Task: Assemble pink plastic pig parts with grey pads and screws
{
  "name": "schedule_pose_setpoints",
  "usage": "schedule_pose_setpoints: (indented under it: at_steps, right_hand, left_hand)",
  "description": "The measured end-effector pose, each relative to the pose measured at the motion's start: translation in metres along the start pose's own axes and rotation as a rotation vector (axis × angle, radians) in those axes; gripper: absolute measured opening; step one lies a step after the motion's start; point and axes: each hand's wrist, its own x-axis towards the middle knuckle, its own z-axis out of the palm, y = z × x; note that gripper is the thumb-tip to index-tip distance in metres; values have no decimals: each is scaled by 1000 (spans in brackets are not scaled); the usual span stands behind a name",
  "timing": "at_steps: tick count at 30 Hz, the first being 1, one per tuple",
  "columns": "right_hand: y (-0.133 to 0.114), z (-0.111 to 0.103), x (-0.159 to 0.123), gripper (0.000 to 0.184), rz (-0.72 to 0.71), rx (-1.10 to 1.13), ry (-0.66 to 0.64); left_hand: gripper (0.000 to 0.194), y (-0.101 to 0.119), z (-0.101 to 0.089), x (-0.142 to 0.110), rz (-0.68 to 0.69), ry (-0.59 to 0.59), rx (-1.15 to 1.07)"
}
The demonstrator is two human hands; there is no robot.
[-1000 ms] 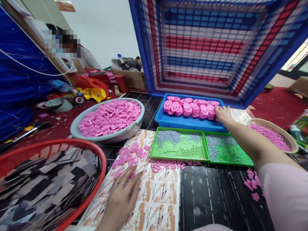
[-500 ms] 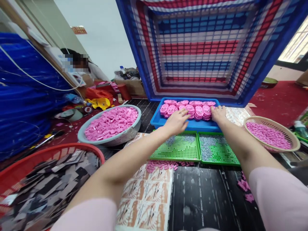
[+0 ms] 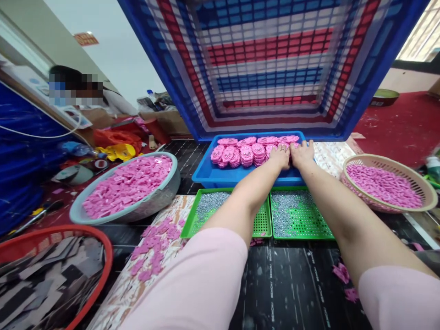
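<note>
Pink stacks [image 3: 247, 156]: inside the blue tray [image 3: 202, 177]
Left hand [image 3: 281, 157]: toward the tray's right end, fingers half-curled at the stacks; hold unclear
Right hand [image 3: 301, 155]: just beside, fingers bent; hold hidden
Handling: probably light, stiff, toppling easily; best pinched by the sides

The glossy black sheet with thin white lines [image 3: 292, 288] carries small white capitals, printed sideways and repeated in several rows, which appear to read "BENCHU". On the smooth white wall [image 3: 113, 27], a small orange-red rectangular sign [image 3: 85, 38] bears a line of characters too blurred to read. The low round container with a green top and dark side [image 3: 385, 97] shows small pale markings, also illegible.
</note>
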Motion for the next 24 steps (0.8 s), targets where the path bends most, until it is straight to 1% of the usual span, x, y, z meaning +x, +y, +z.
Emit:
schedule_pose_setpoints:
  at_steps: [4,6,10,14,20,24]
  right_hand:
    - [2,-5,1,43,-9,-21,-7]
    - [5,-9,3,42,-29,-42,-10]
    - [8,-19,7,41,-110,-64,-3]
    - [7,-24,8,41,-189,-75,-28]
    - [5,-25,0,39,-183,-99,-62]
    - [5,-29,-4,39,-168,-76,-80]
  left_hand:
    - [80,-6,2,-2,-48,24,-13]
    - [81,-8,3,-4,-61,30,-21]
    - [84,-9,4,-4,-68,38,-35]
    - [83,-8,5,-3,-72,41,-47]
    - [83,-7,5,-3,-83,59,-57]
    - [84,-6,5,-3,-79,60,-48]
